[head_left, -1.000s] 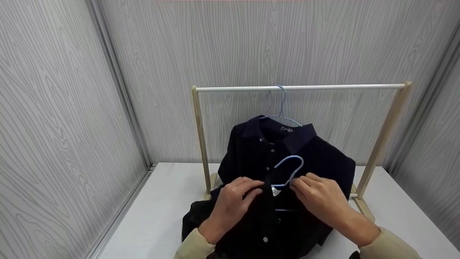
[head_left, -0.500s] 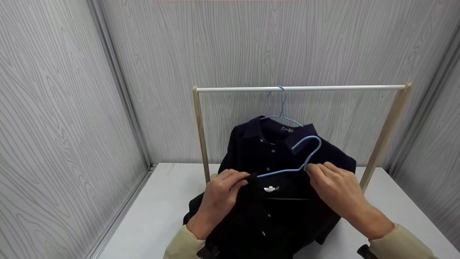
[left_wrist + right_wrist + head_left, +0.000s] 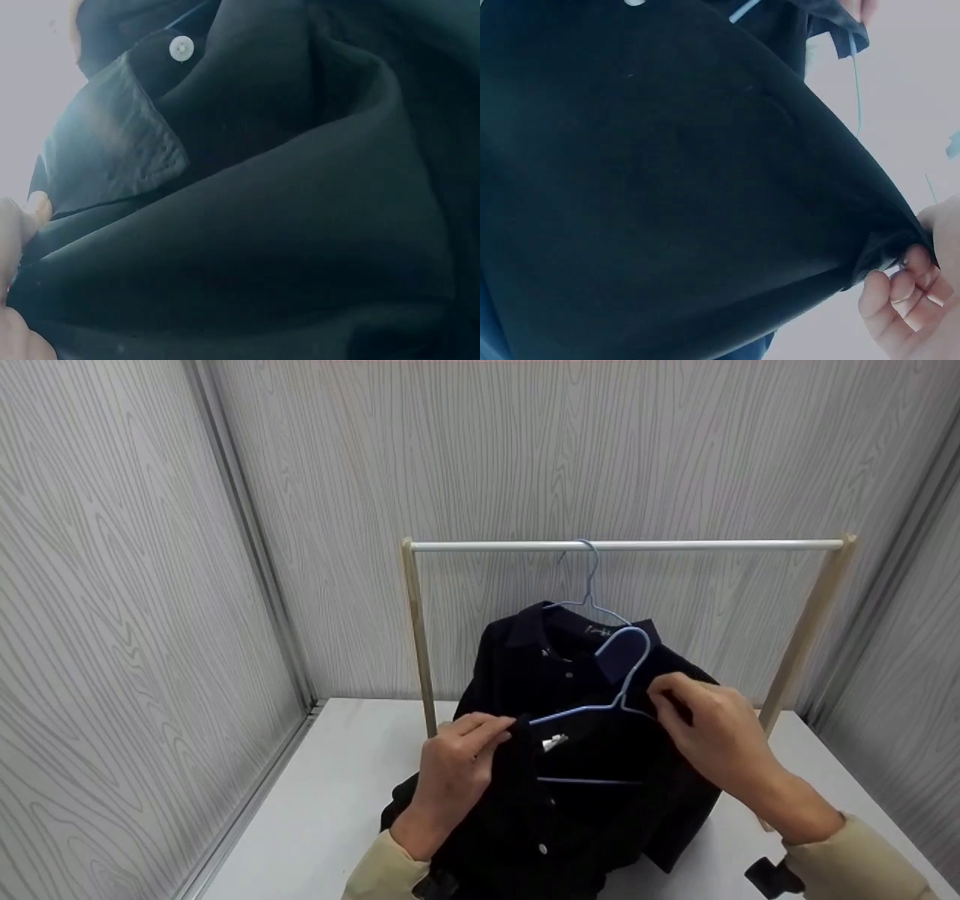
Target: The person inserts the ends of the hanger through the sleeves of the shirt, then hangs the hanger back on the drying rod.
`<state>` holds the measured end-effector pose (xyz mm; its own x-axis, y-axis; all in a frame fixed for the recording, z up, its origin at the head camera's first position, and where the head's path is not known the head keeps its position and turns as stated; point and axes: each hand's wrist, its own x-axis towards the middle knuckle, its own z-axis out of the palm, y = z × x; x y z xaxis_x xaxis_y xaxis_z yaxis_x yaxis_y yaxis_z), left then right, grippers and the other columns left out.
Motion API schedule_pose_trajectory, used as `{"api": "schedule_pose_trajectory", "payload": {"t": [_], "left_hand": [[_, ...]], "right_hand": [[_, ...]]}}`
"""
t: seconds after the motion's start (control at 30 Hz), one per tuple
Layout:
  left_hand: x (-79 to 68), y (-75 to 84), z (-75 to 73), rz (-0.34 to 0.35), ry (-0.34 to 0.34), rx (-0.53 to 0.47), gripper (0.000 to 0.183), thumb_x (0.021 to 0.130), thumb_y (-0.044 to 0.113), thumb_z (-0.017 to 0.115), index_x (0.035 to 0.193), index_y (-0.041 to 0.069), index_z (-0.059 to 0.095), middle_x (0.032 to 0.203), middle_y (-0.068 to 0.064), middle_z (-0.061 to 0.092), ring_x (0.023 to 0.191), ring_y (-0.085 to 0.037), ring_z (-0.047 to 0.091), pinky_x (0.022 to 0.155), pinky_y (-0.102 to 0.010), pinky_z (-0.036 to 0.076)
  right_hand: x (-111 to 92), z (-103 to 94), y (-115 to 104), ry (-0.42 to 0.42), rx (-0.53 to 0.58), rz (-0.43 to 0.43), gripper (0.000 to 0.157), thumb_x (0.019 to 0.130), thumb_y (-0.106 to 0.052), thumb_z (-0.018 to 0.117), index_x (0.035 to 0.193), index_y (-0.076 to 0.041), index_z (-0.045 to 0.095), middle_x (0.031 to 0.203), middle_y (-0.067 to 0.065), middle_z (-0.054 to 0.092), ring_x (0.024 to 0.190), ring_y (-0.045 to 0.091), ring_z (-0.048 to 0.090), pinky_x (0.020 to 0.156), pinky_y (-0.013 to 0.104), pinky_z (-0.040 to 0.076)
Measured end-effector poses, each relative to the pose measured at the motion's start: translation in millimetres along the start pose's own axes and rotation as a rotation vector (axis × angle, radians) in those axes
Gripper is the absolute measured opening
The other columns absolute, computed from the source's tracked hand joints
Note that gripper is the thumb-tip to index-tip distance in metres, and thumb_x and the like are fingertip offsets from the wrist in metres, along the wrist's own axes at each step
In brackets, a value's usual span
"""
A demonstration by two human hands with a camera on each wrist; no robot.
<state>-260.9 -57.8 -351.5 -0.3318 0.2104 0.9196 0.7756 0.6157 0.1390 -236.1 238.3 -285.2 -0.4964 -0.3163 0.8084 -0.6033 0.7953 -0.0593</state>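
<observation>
A dark button-up shirt (image 3: 592, 825) hangs in front of me with a light blue hanger (image 3: 574, 711) inside its neck opening. My left hand (image 3: 457, 772) pinches the shirt's collar edge, right where the hanger's left arm runs into the cloth. In the left wrist view, those fingers (image 3: 16, 232) hold the collar beside a white button (image 3: 181, 49). My right hand (image 3: 716, 727) pinches cloth on the shirt's right side; in the right wrist view, the curled fingers (image 3: 900, 289) draw a dark fold taut. The hanger's hook stands free above the collar.
Behind it, a second dark navy shirt (image 3: 517, 660) hangs on another blue hanger (image 3: 589, 585) from the white rail (image 3: 712, 544) of a wooden-legged rack (image 3: 420, 637). The rack stands on a white table (image 3: 300, 810). Wood-patterned panels (image 3: 337, 472) enclose the back and sides.
The front shirt's hanger has risen, first swinging right and then slightly back left. My right hand has gone from the hanger's neck to the shirt cloth farther right. The left hand shifted slightly left.
</observation>
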Motion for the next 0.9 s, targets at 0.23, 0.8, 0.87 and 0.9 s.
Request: {"api": "schedule_pose_trajectory", "payload": {"t": [0.23, 0.8, 0.87, 0.9], "left_hand": [[-0.2, -0.1, -0.6, -0.092, 0.026, -0.183, 0.014, 0.084, 0.016, 0.062, 0.096, 0.018, 0.069, 0.085, 0.011, 0.064, 0.077, 0.000, 0.058, 0.070, -0.014, 0.046], [8.2, -16.4, -10.8, -0.194, 0.057, -0.333, 0.013, 0.084, 0.017, 0.061, 0.095, 0.019, 0.068, 0.088, 0.010, 0.065, 0.081, -0.004, 0.061, 0.071, -0.019, 0.049], [10.5, -17.8, -13.7, -0.233, 0.067, -0.356, 0.013, 0.083, 0.016, 0.062, 0.095, 0.018, 0.069, 0.087, 0.008, 0.066, 0.080, -0.006, 0.061, 0.070, -0.020, 0.049], [12.0, -17.6, -15.5, -0.254, 0.066, -0.363, 0.013, 0.083, 0.015, 0.062, 0.094, 0.016, 0.069, 0.086, 0.006, 0.066, 0.079, -0.007, 0.061, 0.069, -0.020, 0.049]], "right_hand": [[-1, 11.0, -5, -0.066, -0.009, -0.031, 0.016, 0.081, -0.012, 0.064, 0.097, -0.015, 0.066, 0.090, -0.004, 0.067, 0.081, 0.013, 0.064, 0.067, 0.034, 0.050], [1, 10.2, 0, -0.059, 0.106, -0.016, 0.029, 0.088, -0.010, 0.054, 0.117, -0.013, 0.054, 0.076, -0.011, 0.052, 0.061, 0.002, 0.044, 0.056, 0.016, 0.037], [1, 7.6, 3, -0.084, 0.161, 0.028, 0.032, 0.091, -0.010, 0.049, 0.123, -0.013, 0.051, 0.072, -0.011, 0.047, 0.060, 0.002, 0.041, 0.056, 0.014, 0.035], [1, 6.1, 4, -0.099, 0.193, 0.059, 0.031, 0.092, -0.011, 0.046, 0.123, -0.013, 0.050, 0.072, -0.010, 0.047, 0.060, 0.002, 0.043, 0.057, 0.014, 0.035]]}}
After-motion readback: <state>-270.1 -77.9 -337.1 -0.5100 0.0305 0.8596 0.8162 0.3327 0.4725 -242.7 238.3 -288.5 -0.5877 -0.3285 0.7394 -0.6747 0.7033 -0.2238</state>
